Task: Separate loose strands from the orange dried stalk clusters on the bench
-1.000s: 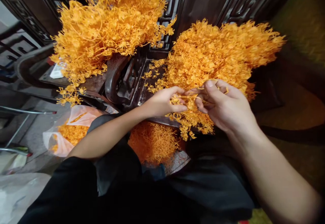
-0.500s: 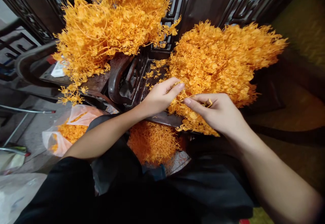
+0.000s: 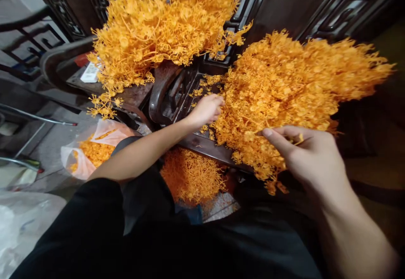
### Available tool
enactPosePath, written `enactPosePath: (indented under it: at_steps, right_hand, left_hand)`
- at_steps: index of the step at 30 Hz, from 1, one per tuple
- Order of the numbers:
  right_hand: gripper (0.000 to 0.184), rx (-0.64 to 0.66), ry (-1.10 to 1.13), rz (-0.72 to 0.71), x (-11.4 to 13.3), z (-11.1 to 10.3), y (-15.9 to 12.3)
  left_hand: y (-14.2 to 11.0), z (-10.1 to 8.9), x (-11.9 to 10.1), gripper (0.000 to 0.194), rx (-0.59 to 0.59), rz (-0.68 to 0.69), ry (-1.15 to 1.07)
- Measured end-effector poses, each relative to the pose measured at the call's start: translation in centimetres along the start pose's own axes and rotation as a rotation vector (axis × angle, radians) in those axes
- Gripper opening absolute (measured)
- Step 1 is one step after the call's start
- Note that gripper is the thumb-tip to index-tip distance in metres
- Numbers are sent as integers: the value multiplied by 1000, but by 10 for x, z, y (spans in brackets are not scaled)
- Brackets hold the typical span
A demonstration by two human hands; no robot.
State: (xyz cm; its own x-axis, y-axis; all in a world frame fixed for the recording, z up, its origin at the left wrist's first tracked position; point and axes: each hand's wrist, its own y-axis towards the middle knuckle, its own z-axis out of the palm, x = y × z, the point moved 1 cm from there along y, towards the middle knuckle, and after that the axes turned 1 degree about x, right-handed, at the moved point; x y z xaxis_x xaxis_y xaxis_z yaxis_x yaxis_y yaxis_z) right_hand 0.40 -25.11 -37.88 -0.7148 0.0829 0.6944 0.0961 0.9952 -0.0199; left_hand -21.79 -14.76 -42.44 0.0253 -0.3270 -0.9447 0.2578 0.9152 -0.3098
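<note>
A big heap of orange flower-shaped pieces with thin, spidery arms [image 3: 284, 80] lies on the dark wooden seat [image 3: 209, 146]. My left hand [image 3: 207, 109] is at the heap's left edge, its fingers curled together; what they hold, if anything, is hidden. Lower on the right, my right hand [image 3: 308, 156] pinches an orange flower-shaped piece between thumb and index finger, at the front of the same heap. A bit of orange stem also shows inside its curled fingers. Below the seat's edge, a mass of thin orange strands [image 3: 193, 175] sits between my knees.
Another orange heap [image 3: 164, 30] rests beyond the curved wooden armrest [image 3: 158, 97]. A white box-like object [image 3: 91, 72] lies beside it. On the floor stands a pinkish plastic bag [image 3: 77, 161] with orange pieces. Metal tubes [image 3: 38, 116] and a clear plastic sheet [image 3: 28, 228] are at left.
My hands have moved apart: the right one went right and down, the left stayed near the heap's left edge and its fingers curled in. The view has shifted slightly.
</note>
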Motion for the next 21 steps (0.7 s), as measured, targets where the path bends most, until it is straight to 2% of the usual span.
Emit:
enactPosePath:
  at_steps: [3, 6, 9, 11, 13, 17, 19, 21]
  right_hand:
    - [39, -42, -10, -43, 2, 13, 4]
    - [36, -95, -5, -73, 6, 24, 7]
    - [36, -116, -7, -88, 6, 29, 12]
    - [35, -63, 36, -101, 3, 28, 19]
    - [34, -72, 111, -63, -2, 22, 28]
    - [29, -344, 542, 144, -13, 7, 44]
    - [31, -307, 705, 157, -13, 9, 46]
    - [36, -157, 592, 16, -9, 15, 42]
  left_hand:
    - [-20, 22, 10, 23, 145, -111, -85]
    - [-33, 38, 21, 39, 217, -250, -167]
    - [-38, 46, 27, 49, 266, -133, -101]
    - [-42, 49, 27, 45, 297, -40, 33]
    - [-49, 49, 24, 40, 309, 47, 170]
    - [-59, 46, 14, 38, 380, 279, 275]
    - [-56, 44, 11, 38, 388, 293, 321]
    - [-49, 43, 9, 38, 362, 260, 368]
